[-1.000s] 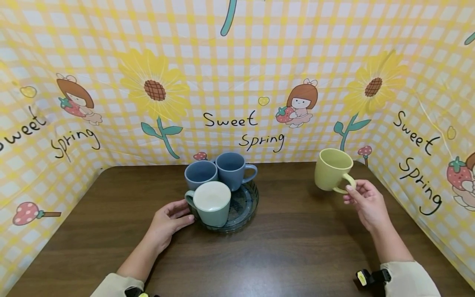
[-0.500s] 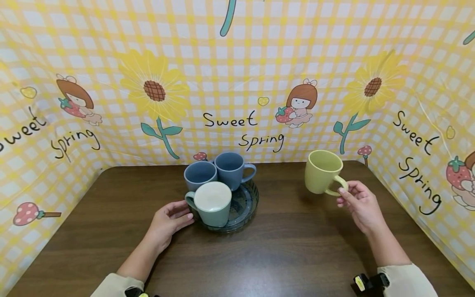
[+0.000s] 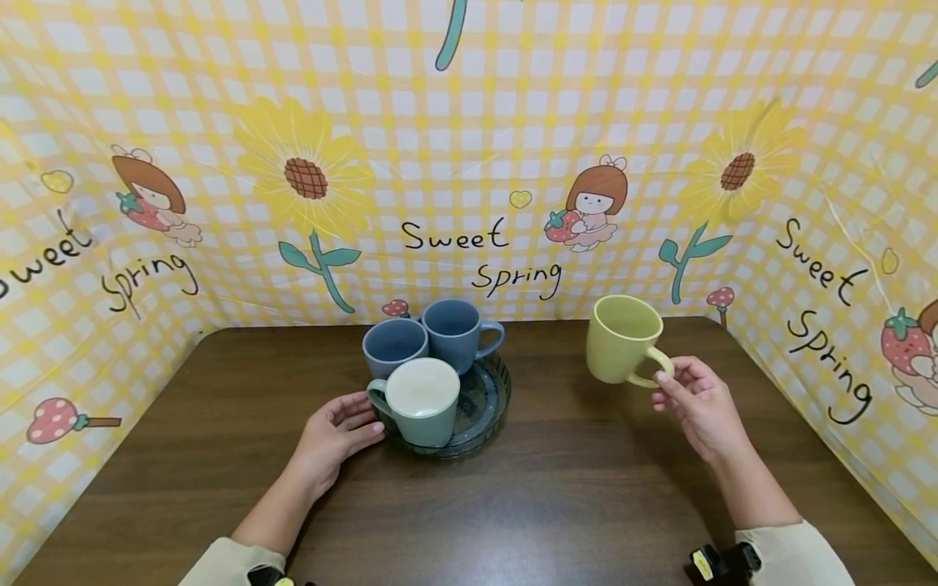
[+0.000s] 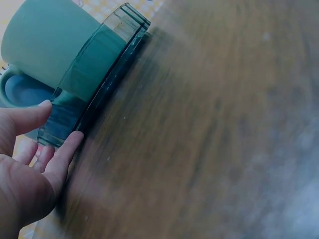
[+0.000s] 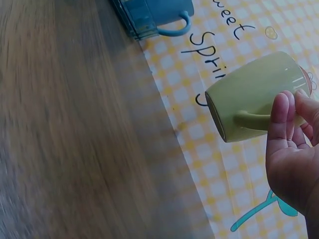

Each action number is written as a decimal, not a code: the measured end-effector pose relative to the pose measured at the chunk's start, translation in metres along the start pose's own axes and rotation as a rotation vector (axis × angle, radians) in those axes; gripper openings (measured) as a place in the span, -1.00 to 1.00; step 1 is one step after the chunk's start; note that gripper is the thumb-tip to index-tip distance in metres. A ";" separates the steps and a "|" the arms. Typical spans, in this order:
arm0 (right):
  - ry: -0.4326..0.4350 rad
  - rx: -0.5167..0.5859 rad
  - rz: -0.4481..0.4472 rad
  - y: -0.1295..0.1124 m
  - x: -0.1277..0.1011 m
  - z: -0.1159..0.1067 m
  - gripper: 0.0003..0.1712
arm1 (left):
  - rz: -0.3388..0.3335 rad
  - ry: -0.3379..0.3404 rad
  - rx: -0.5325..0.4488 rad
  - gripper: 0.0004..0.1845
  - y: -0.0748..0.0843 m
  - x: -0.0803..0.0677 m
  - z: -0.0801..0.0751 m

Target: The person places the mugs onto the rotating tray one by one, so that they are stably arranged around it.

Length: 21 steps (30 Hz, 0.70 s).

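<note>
My right hand (image 3: 692, 400) holds a yellow-green mug (image 3: 621, 338) by its handle, in the air above the right part of the brown table (image 3: 557, 496); the right wrist view shows the same yellow-green mug (image 5: 256, 94) pinched by my right hand (image 5: 294, 149). A dark glass tray (image 3: 484, 403) at the table's middle carries a green mug (image 3: 421, 403) and two blue mugs (image 3: 396, 346) (image 3: 456, 332). My left hand (image 3: 337, 427) rests with straight fingers against the tray's left rim; the left wrist view shows the tray (image 4: 94, 79), my left hand (image 4: 35, 149) and the green mug (image 4: 45, 37).
A yellow checked backdrop (image 3: 469, 163) with flowers and "Sweet Spring" lettering walls in the table at the back and both sides. Bare wood lies in front of the tray and between it and the yellow-green mug.
My right hand has carried the yellow-green mug leftward, toward the tray. The left hand and the tray's mugs have stayed put.
</note>
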State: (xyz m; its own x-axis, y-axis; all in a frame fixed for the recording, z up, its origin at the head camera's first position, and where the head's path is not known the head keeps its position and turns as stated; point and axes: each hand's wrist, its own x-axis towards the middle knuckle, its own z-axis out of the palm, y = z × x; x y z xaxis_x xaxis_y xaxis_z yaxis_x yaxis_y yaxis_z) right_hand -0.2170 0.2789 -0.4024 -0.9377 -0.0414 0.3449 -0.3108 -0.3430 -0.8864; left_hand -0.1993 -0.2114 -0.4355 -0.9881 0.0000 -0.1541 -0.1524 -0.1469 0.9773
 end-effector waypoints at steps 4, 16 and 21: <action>-0.015 0.007 0.004 0.001 0.001 0.006 -0.86 | 0.006 -0.002 0.062 -0.22 0.000 0.000 -0.001; -0.062 -0.008 0.010 0.004 0.005 0.026 -0.83 | 0.017 -0.005 0.146 -0.20 -0.001 -0.001 -0.001; -0.071 -0.031 0.026 0.007 0.007 0.033 -0.82 | 0.020 -0.004 0.151 -0.20 -0.002 -0.001 -0.001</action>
State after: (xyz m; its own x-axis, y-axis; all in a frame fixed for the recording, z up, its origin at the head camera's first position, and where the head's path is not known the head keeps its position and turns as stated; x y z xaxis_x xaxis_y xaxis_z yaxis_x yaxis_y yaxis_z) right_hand -0.2204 0.2453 -0.3963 -0.9326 -0.1169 0.3414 -0.2920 -0.3114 -0.9043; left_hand -0.1983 -0.2116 -0.4380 -0.9909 0.0023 -0.1345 -0.1345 0.0035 0.9909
